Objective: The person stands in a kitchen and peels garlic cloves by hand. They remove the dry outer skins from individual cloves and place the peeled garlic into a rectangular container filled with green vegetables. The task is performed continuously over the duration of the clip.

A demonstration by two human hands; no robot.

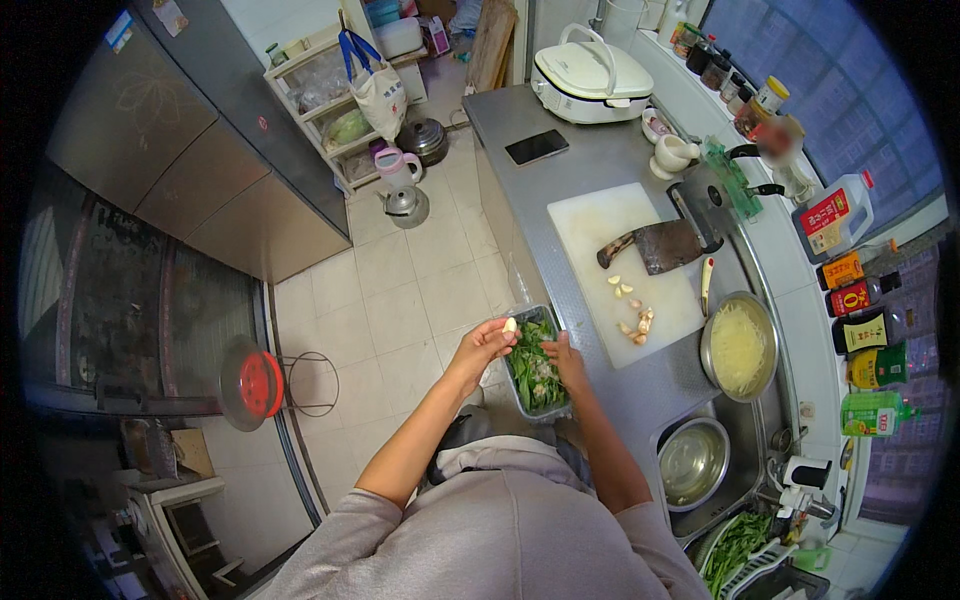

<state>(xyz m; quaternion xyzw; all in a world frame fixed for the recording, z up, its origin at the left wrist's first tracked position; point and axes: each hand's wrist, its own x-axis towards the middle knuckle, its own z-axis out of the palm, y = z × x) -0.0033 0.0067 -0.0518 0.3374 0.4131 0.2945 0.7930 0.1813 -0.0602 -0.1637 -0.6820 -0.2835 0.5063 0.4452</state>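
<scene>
Between thumb and fingers of my left hand (484,349) is a peeled garlic clove (511,325). The hand is over the left rim of a plastic-lined container (545,413) full of green leaves (538,367). My right hand (568,365) reaches over the container's right side with fingers apart, and nothing shows in it. On the white cutting board (592,214) lie a few peeled garlic cloves (619,285), with several unpeeled cloves (641,330) nearer me. A cleaver (670,246) with a dark blade rests across the board's right edge.
A small knife (706,286) lies beside a metal bowl of pale shreds (739,349). The sink (750,465) holds a metal basin (694,463). Farther along the counter are a phone (537,148), mortar (673,156) and rice cooker (592,79). A red-seated stool (261,384) stands left.
</scene>
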